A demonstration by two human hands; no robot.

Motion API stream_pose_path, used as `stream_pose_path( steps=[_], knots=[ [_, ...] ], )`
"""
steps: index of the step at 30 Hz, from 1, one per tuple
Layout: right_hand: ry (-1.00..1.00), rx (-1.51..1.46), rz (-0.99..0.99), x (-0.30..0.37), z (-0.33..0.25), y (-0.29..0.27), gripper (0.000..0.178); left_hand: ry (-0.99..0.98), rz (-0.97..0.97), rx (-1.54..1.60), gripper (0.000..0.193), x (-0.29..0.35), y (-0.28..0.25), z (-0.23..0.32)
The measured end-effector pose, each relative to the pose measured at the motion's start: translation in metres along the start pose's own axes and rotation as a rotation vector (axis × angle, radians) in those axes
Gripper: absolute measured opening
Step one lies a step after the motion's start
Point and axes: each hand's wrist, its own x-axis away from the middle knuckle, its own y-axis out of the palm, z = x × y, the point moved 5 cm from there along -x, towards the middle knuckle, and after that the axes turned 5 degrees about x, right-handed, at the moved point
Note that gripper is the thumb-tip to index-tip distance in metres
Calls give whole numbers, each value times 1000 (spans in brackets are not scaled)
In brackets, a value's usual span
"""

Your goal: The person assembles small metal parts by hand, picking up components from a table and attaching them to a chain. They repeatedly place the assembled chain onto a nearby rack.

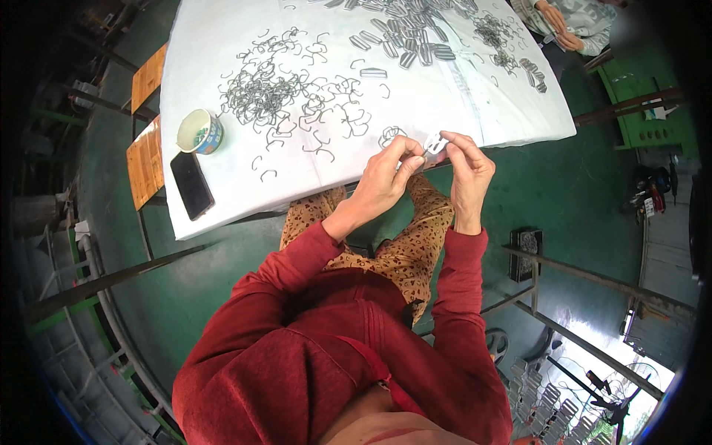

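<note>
Over the table's front edge, my two hands are close together at a small, shiny slotted metal buckle (434, 142). My right hand (470, 176) grips the buckle's far right end between thumb and fingers. My left hand (384, 172) is pinched closed at its near left end; a tiny dark bit shows at those fingertips, too small to name. Just beyond my left hand, a few bent wire clips (391, 136) lie on the white-covered table (415, 100). A large heap of the same wire clips (259, 96) spreads across the left, and many slotted metal buckles (415, 33) are piled at the far middle.
At the table's left edge stand a paper cup (209, 138) and a dark phone (191, 185). Another person's hands (561, 28) work at the far right, near more clips (495, 33) and buckles (532, 75). Wooden stools (145, 159) stand left; metal rails (593, 278) cross at right.
</note>
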Motion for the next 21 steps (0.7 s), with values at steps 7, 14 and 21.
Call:
stream_pose_path(
  steps=[7, 14, 21],
  knots=[
    [-33, 113, 86, 14, -31, 20, 38, 19, 39, 24, 10, 3, -1, -2],
    [-54, 131, 102, 25, -29, 13, 35, 135, -16, -133, 18, 12, -4, -3],
    [-16, 43, 106, 28, -26, 2, 25, 120, 187, -354, 27, -14, -80, -40]
  ],
)
